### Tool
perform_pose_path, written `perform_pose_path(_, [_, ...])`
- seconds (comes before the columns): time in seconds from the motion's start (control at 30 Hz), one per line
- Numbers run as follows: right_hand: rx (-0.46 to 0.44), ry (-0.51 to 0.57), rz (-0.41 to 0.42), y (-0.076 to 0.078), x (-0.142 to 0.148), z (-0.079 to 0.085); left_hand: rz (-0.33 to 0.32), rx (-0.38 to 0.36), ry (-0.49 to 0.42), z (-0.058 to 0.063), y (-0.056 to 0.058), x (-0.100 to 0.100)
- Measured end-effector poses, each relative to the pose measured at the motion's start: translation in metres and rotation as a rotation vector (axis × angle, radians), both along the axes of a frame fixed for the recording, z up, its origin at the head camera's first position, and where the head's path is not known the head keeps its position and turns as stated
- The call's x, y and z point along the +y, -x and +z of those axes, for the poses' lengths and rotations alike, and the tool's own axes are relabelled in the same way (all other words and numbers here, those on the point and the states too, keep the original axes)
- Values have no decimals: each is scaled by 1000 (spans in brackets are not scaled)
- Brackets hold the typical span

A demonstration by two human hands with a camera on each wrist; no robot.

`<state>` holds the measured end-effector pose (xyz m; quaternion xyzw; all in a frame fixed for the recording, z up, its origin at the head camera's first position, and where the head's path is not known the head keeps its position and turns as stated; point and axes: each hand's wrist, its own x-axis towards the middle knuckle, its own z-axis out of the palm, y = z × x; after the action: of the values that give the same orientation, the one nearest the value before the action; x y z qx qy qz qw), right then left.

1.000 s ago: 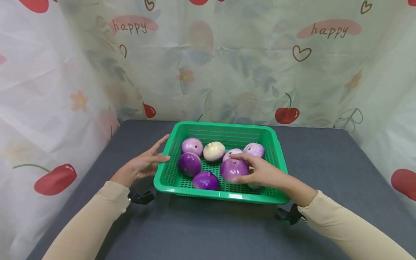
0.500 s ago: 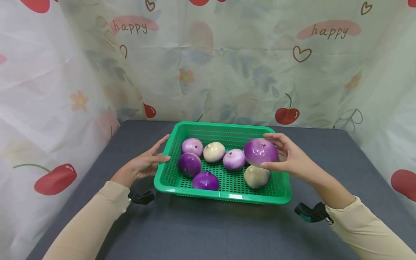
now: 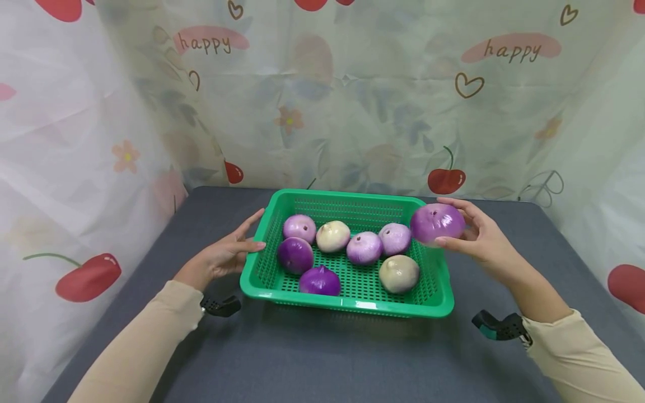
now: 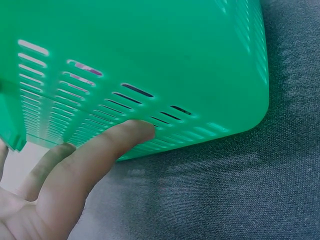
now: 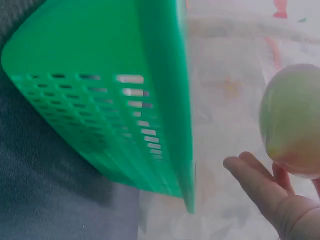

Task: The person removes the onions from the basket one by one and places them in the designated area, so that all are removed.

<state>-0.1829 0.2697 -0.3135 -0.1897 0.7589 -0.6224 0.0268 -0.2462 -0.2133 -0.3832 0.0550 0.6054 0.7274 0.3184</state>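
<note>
My right hand [image 3: 485, 238] holds a large purple onion [image 3: 436, 223] at the right rim of a green plastic basket [image 3: 347, 303]. In the right wrist view that onion [image 5: 295, 120] looks pale, and fingers lie under and beside it. At the basket's left end, my left hand [image 3: 221, 254] rests against the outside with its fingers extended; in the left wrist view, a fingertip [image 4: 142, 131] touches the slotted wall [image 4: 190, 65]. Inside the basket lie light purple onions [image 3: 364, 248], dark purple onions [image 3: 319, 281] and whitish onions [image 3: 399, 274].
The basket stands on a dark grey tabletop [image 3: 353, 358]. Printed curtains [image 3: 347, 112] hang behind the table and along both sides. A black strap device [image 3: 501, 326] sits on the right wrist, and another [image 3: 220, 305] on the left.
My right hand has lifted the purple onion and carried it rightward to the basket's right rim, uncovering a whitish onion and a light purple one. The left hand stays in place.
</note>
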Motion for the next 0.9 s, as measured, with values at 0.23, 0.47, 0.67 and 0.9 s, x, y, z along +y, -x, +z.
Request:
perform_pose_path(0.23, [2,83,-47,6,15,-6,2,4,-6,0,1,0])
perform_pose_path(0.47, [-15,179,-113,14,31,-13,16,-9,-8,1,-1,1])
perform_pose_path(0.67, [-37,191,-143,19,45,-19,10,-3,-7,0,0,1])
perform_pose_path(0.9, [-133,195,-141,26,53,-23,15,2,5,0,0,1])
